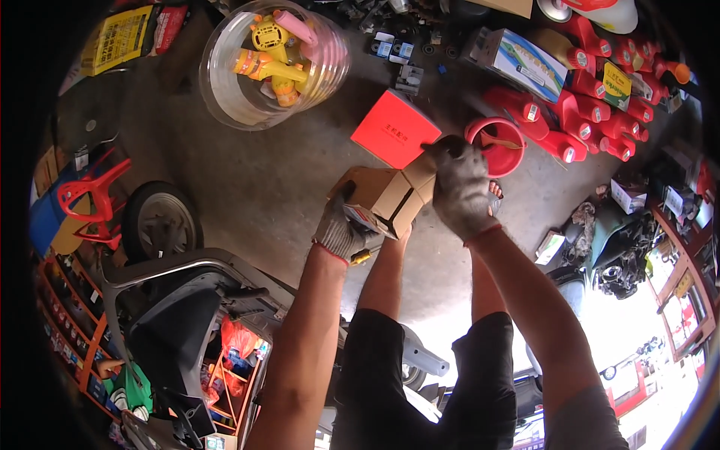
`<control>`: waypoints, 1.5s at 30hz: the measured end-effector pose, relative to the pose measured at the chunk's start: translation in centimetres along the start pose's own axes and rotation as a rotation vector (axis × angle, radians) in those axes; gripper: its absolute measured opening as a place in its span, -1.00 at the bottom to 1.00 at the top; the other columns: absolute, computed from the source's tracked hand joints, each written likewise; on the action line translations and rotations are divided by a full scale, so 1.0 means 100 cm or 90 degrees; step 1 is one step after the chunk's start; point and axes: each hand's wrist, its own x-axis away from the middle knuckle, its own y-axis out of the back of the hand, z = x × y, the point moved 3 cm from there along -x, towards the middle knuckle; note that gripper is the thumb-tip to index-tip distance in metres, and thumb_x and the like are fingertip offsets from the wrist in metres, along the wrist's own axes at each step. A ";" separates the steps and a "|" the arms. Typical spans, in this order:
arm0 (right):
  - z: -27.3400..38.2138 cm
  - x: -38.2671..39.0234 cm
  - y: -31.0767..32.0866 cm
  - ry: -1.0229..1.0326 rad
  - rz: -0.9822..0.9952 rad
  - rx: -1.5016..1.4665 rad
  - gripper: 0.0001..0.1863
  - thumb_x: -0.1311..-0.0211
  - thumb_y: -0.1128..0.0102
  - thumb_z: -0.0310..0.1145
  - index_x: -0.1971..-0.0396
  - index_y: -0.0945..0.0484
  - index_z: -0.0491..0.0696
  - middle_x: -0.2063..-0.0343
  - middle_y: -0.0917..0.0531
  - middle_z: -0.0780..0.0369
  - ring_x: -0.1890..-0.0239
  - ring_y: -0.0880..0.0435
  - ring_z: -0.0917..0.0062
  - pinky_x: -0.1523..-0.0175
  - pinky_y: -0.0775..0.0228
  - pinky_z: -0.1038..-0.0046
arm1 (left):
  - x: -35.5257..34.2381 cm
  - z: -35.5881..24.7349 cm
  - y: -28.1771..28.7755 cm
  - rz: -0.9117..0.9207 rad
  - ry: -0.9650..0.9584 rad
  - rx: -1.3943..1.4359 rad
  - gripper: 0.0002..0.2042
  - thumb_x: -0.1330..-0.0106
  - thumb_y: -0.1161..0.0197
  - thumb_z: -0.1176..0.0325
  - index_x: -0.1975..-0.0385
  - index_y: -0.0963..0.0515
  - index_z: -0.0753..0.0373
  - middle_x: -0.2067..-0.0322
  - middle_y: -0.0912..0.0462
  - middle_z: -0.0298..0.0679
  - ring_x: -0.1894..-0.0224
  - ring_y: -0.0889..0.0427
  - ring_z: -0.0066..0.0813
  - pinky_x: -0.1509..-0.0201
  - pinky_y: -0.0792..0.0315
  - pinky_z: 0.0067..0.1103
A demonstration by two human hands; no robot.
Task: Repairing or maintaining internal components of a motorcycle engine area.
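A small brown cardboard box [373, 191] is held up in front of me, tilted, with a flap standing out on its right side. My left hand [339, 227], in a grey work glove with a red cuff, grips the box from its left side. A short yellow piece [361, 257] shows below that hand; I cannot tell what it is or whether I hold it. My right hand [461, 184], gloved alike, is closed at the flap, its fingertips partly hidden. Just beyond lies a red box [395, 129] on the floor.
A clear plastic tub [225, 97] with yellow and pink items stands at the far left. A red bucket [504, 154] is beyond my right hand, near several red bottles [577, 124] and a white-blue box [519, 64]. A wheel [160, 223] and scooter parts lie left.
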 end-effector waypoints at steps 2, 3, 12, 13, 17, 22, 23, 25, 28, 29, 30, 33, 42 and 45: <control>0.006 0.009 -0.010 0.012 0.214 -0.069 -0.60 -0.02 -0.07 -0.55 0.08 -0.57 0.01 0.07 -0.56 0.12 -0.03 -0.46 0.18 -0.09 -0.32 0.20 | -0.004 0.006 -0.007 0.004 0.011 0.050 -0.55 -0.44 0.15 0.05 -0.15 -0.38 0.21 -0.01 -0.55 -0.14 -0.02 -0.58 -0.27 -0.06 -0.53 -0.26; 0.012 0.018 -0.020 0.076 0.193 -0.035 -0.65 -0.03 -0.09 -0.50 0.12 -0.58 0.00 0.11 -0.57 0.13 0.00 -0.47 0.20 -0.08 -0.32 0.21 | -0.006 0.007 -0.010 -0.015 0.021 0.063 -0.55 -0.43 0.14 0.04 -0.15 -0.38 0.21 0.00 -0.55 -0.13 -0.01 -0.59 -0.27 -0.05 -0.53 -0.27; 0.008 0.033 -0.009 0.099 0.319 -0.103 -0.90 -0.07 -0.12 -0.42 0.40 -0.54 -0.07 0.40 -0.60 0.09 0.31 -0.60 0.17 0.12 -0.40 0.21 | -0.004 -0.004 -0.018 0.019 -0.004 0.095 -0.52 -0.41 0.10 0.01 -0.16 -0.37 0.23 -0.05 -0.52 -0.10 -0.08 -0.54 -0.13 -0.14 -0.45 -0.11; 0.006 0.036 -0.013 0.064 0.265 -0.171 -0.88 -0.10 -0.13 -0.39 0.37 -0.54 -0.08 0.34 -0.61 0.06 0.33 -0.62 0.16 0.12 -0.42 0.19 | -0.004 -0.004 -0.019 0.012 -0.021 0.098 -0.51 -0.41 0.10 0.00 -0.16 -0.38 0.23 -0.06 -0.52 -0.09 -0.08 -0.54 -0.11 -0.14 -0.45 -0.09; 0.006 0.041 -0.034 -0.061 0.243 -0.297 -0.79 -0.16 -0.11 -0.36 0.22 -0.57 -0.09 0.26 -0.61 0.02 0.18 -0.62 0.13 0.05 -0.43 0.18 | -0.001 0.003 -0.012 -0.002 -0.069 0.068 -0.51 -0.39 0.02 -0.01 -0.16 -0.38 0.19 -0.08 -0.51 -0.11 -0.07 -0.56 -0.12 -0.12 -0.48 -0.11; 0.010 0.032 -0.059 -0.352 0.155 -0.445 -0.74 -0.25 0.05 -0.27 0.22 -0.52 -0.11 0.23 -0.62 -0.02 0.19 -0.62 0.07 0.10 -0.43 0.14 | 0.009 0.025 -0.029 -0.464 -0.305 -0.012 -0.50 -0.25 -0.28 0.14 -0.16 -0.37 0.15 -0.03 -0.51 -0.12 0.00 -0.58 -0.13 0.11 -0.62 -0.16; 0.006 0.031 -0.065 -0.340 0.133 -0.436 -0.70 -0.26 0.04 -0.25 0.14 -0.55 -0.09 0.22 -0.62 -0.03 0.15 -0.61 0.09 0.09 -0.43 0.18 | 0.008 0.024 -0.026 -0.463 -0.306 -0.012 -0.50 -0.25 -0.28 0.14 -0.16 -0.37 0.15 -0.03 -0.51 -0.12 0.00 -0.58 -0.13 0.11 -0.62 -0.16; 0.000 0.030 -0.070 -0.350 0.183 -0.391 -0.69 -0.25 -0.01 -0.26 0.10 -0.55 -0.09 0.19 -0.62 -0.04 0.12 -0.62 0.12 0.07 -0.44 0.22 | 0.000 0.020 -0.014 -0.297 -0.285 -0.031 -0.48 -0.27 -0.23 0.05 -0.17 -0.37 0.14 -0.05 -0.51 -0.11 -0.01 -0.57 -0.11 0.07 -0.58 -0.11; -0.002 0.040 -0.079 -0.365 0.165 -0.454 -0.67 -0.20 -0.09 -0.35 0.05 -0.54 -0.13 0.15 -0.62 0.07 0.06 -0.60 0.32 0.01 -0.40 0.36 | -0.014 0.003 0.006 -0.138 -0.209 0.034 -0.47 -0.29 -0.15 -0.04 -0.17 -0.37 0.12 -0.05 -0.51 -0.12 -0.02 -0.56 -0.13 0.02 -0.53 -0.06; 0.001 0.041 -0.077 -0.372 0.091 -0.561 -0.67 -0.17 -0.13 -0.44 0.04 -0.53 -0.17 0.15 -0.62 0.18 0.03 -0.58 0.49 -0.03 -0.36 0.47 | -0.017 0.000 0.011 -0.148 -0.186 0.035 -0.47 -0.31 -0.08 -0.09 -0.16 -0.39 0.13 -0.06 -0.52 -0.14 -0.04 -0.55 -0.15 -0.04 -0.49 -0.08; 0.001 0.044 -0.076 -0.414 0.020 -0.790 -0.78 -0.17 -0.12 -0.51 0.17 -0.53 -0.21 0.23 -0.58 0.33 0.13 -0.53 0.60 0.04 -0.34 0.51 | -0.021 -0.008 0.016 -0.150 -0.190 0.038 -0.47 -0.31 -0.08 -0.09 -0.16 -0.39 0.13 -0.06 -0.52 -0.14 -0.04 -0.55 -0.15 -0.04 -0.49 -0.08; -0.027 0.046 -0.074 -0.492 0.043 -1.055 -0.82 -0.16 -0.13 -0.53 0.22 -0.51 -0.23 0.27 -0.58 0.26 0.23 -0.54 0.46 0.06 -0.37 0.44 | -0.033 -0.023 0.021 -0.136 -0.169 0.006 -0.45 -0.32 0.01 -0.14 -0.13 -0.43 0.13 -0.11 -0.49 -0.15 -0.12 -0.49 -0.13 -0.13 -0.44 -0.18; -0.064 0.018 -0.063 -0.149 0.086 -0.515 -0.73 -0.09 -0.25 -0.60 0.15 -0.54 -0.22 0.18 -0.61 0.14 0.10 -0.61 0.38 -0.03 -0.42 0.49 | -0.057 -0.081 0.088 -0.111 -0.158 0.063 -0.40 -0.29 0.06 -0.21 -0.18 -0.39 0.07 -0.15 -0.44 -0.18 -0.19 -0.40 -0.07 -0.20 -0.29 0.04; -0.083 0.015 -0.074 -0.259 0.105 -0.728 -0.70 -0.15 -0.20 -0.62 0.08 -0.50 -0.23 0.16 -0.61 0.17 0.08 -0.60 0.47 -0.04 -0.42 0.50 | -0.066 -0.096 0.081 -0.148 -0.171 0.058 -0.32 -0.30 0.23 -0.30 -0.23 -0.33 0.06 -0.14 -0.40 -0.15 -0.19 -0.37 -0.04 -0.19 -0.24 0.12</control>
